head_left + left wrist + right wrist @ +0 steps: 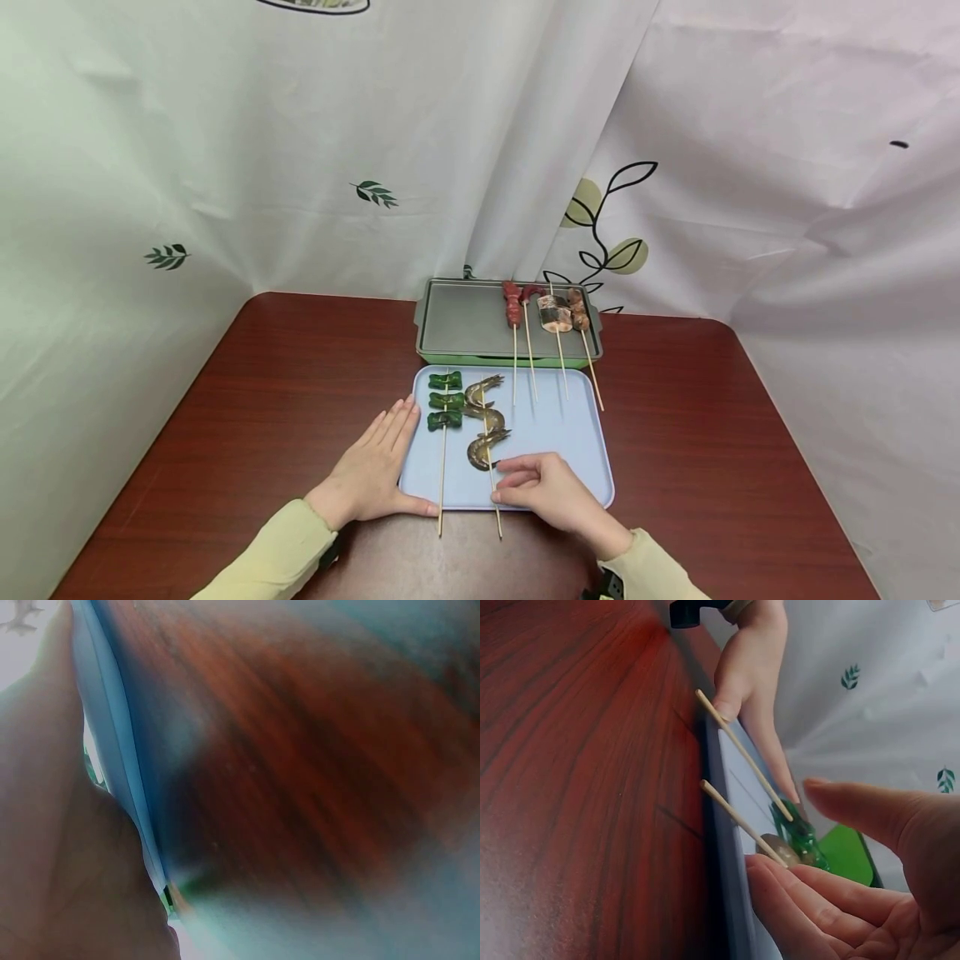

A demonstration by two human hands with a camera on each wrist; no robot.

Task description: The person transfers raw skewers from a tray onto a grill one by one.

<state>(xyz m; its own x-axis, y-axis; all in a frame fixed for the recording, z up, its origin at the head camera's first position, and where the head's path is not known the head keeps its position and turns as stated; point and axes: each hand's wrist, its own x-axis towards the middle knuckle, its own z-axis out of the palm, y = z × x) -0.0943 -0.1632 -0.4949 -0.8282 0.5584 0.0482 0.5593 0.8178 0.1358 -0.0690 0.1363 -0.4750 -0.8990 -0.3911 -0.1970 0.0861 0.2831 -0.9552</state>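
My left hand lies with straight fingers along the left rim of a light blue tray, its thumb reaching the stick of the green pepper skewer. Close beside the stick of a shrimp skewer is my right hand. From the right wrist, a wide gap shows between the thumb and fingers of this hand, with the fingertips right at the shrimp skewer's stick. Both skewers lie on the tray, stick ends jutting past its near edge. In the left wrist view, the left hand runs along the tray's side.
Behind the tray stands a grey grill plate with a green base. On its right half are a red meat skewer, a dark red curled skewer, a fish skewer and a brown meatball skewer. Their sticks point over the tray.
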